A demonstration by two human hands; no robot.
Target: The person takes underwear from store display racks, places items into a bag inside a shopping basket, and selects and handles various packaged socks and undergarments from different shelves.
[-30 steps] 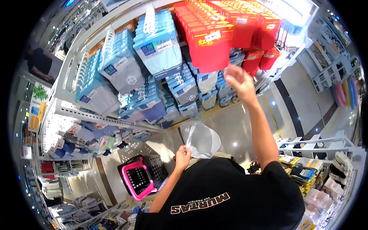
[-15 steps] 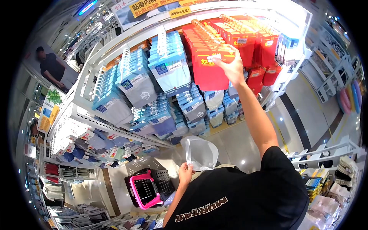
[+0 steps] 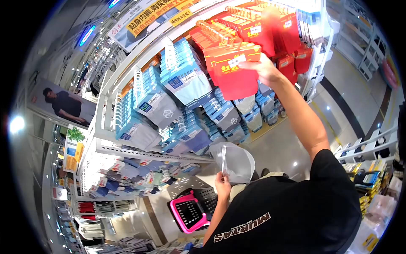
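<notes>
Gripping red pack, right hand at its edge

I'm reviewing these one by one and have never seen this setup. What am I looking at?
There's no machine here: a person works bare-handed, wearing a camera on the head that looks forward and down. That's why the black shirt fills the bottom. The right hand grips a red pack in front of a display rack, where light-blue packs hang in rows. The left hand holds a translucent whitish bag by its edge. Lower left is a black basket with a pink rim.
</notes>
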